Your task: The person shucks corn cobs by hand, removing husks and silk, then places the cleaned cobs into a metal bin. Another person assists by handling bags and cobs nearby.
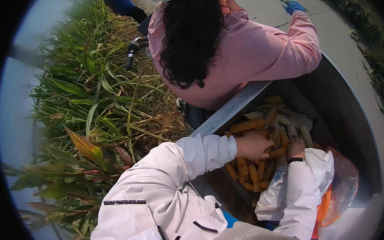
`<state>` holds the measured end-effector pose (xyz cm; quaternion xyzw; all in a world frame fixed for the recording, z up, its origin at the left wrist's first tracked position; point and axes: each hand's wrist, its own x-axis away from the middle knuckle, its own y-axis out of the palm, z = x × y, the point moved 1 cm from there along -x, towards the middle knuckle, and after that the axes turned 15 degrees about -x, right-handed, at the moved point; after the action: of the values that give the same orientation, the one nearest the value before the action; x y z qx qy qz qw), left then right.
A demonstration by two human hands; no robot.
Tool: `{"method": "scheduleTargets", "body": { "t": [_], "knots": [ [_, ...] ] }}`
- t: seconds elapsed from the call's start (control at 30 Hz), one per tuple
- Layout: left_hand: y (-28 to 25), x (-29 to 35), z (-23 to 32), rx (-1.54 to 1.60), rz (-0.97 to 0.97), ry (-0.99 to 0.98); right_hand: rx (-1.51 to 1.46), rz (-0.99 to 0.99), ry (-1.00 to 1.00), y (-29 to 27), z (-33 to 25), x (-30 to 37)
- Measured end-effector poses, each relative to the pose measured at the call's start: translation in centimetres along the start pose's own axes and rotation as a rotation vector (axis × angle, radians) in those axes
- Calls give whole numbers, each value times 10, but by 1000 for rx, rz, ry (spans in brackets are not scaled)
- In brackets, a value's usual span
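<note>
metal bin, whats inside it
The metal bin holds a pile of husked corn cobs, yellow and some pale. Both hands, left and right, rest on the pile. The bin floor and lower cobs are covered.

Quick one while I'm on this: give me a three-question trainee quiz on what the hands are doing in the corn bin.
1. True or false: the left hand rests on the corn cobs inside the metal bin.
2. What lies over the right forearm beside the right hand? A) a white plastic bag B) a rope C) a towel
3. Fill in: the co-worker in the pink top wears a ____ glove.

Key
1. True.
2. A, the white plastic bag, with an orange bag beside it.
3. Blue.
</note>
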<state>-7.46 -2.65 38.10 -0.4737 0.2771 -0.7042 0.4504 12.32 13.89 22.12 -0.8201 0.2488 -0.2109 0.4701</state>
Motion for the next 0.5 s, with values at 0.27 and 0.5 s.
{"method": "scheduleTargets", "body": {
  "t": [0.27, 0.5],
  "knots": [
    [-11, -8, -1, -47, 102, -76, 343, -162, -252, 138, -1, -189],
    [1, -6, -6, -13, 106, -29, 364, -360, -63, 169, 27, -184]
  ]
}}
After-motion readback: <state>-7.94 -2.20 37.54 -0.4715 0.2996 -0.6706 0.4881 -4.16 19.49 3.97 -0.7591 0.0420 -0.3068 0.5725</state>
